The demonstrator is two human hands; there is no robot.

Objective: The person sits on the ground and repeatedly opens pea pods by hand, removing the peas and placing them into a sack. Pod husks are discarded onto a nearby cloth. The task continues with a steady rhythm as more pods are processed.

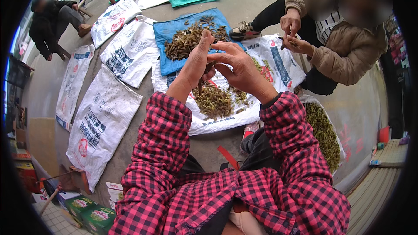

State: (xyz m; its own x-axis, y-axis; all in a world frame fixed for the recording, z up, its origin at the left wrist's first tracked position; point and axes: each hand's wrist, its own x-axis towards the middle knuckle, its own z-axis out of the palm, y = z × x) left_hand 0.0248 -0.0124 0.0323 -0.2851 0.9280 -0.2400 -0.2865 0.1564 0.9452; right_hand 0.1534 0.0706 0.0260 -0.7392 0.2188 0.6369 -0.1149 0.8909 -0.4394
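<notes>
My left hand (196, 58) is raised with its thumb up, holding brown, dried-looking bean pods (209, 67) against its palm. The fingers of my right hand (241, 68) reach across to the pods; whether they grip one is hidden. Below both hands, a heap of brown husks and pale green beans (214, 101) lies on a white woven sack (196, 127). Just beyond my hands, a larger pile of brown pods (183, 40) rests on a blue sack (160, 32).
At right, a seated person (349, 49) handles a pod over the same white sack. A white bag of green pods (321, 133) stands by my right arm. More woven sacks (101, 124) lie flat on the left. Another person (52, 23) sits farther back. Green cartons (88, 212) stand lower left.
</notes>
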